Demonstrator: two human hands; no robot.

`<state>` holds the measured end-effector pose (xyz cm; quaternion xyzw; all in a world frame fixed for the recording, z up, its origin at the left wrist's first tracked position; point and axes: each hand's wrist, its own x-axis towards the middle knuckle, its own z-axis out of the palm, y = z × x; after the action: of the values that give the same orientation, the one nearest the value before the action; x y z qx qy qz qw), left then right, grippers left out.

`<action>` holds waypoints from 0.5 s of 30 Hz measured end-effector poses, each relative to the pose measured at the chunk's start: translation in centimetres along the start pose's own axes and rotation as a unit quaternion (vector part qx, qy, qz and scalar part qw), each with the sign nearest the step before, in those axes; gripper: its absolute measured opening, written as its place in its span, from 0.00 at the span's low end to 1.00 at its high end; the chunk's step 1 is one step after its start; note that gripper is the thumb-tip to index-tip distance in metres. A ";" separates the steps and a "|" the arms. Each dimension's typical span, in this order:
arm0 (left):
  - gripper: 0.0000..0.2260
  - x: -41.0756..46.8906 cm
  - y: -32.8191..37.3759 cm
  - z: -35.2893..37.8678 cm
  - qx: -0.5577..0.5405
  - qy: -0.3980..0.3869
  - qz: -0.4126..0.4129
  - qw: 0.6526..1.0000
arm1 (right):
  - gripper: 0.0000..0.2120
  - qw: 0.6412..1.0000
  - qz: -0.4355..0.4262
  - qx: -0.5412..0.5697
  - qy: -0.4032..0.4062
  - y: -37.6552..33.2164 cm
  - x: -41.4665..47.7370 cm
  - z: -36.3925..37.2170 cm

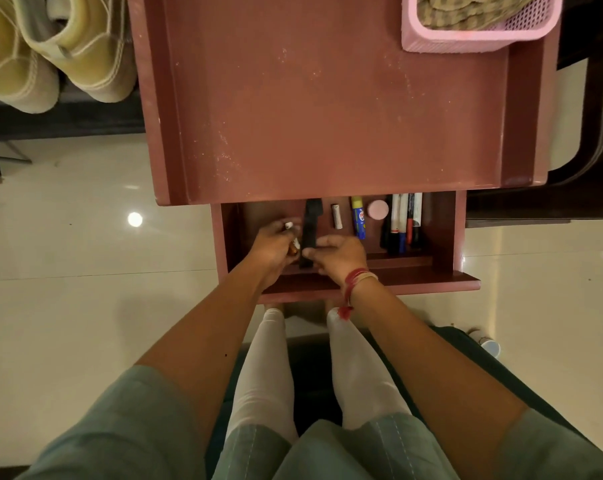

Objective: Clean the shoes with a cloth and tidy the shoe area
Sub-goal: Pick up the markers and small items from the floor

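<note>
The fingers of the right hand are curled and pinch the near end of a flat black strip, which lies lengthwise in the open drawer. The fingers of the left hand, just beside it, are closed around some small objects with white and orange parts. What these are I cannot tell.

Further right in the same drawer lie a short white cylinder, a blue and yellow glue stick, a pink round lid and a row of markers, all side by side and pointing the same way.

Above the drawer is the reddish worktop, which shows pale dusty marks. In its far right corner stands a pink basket with a folded cloth inside. The shoes, a pale yellowish pair, sit on a dark shelf to the far left, well apart from both hands and from the cloth.

In my judgement the person is now on the tidying part and is sorting the drawer. The cloth is not in any hand. Whether the shoes are already wiped, the view does not show. The items in the hands and the dusty worktop seem to remain to do.
</note>
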<state>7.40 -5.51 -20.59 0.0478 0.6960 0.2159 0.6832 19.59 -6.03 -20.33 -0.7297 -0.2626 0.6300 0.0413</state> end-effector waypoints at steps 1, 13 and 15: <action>0.10 0.2 0.2 -0.2 -0.028 0.013 0.003 1.000 | 0.08 0.999 0.001 0.029 0.021 0.0 0.4 -0.3; 0.12 0.2 0.8 -2.6 -0.140 0.020 -0.015 0.990 | 0.13 0.976 0.011 -0.207 0.072 -0.4 7.0 1.9; 0.13 0.0 0.7 -2.4 -0.122 0.011 -0.015 0.992 | 0.12 0.966 -0.004 -0.242 0.092 -0.4 6.7 1.7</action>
<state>4.89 -5.40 -20.42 -0.0481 0.6723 0.2893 0.6797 18.28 -3.22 -26.56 -0.7718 -0.4052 0.4774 -0.1104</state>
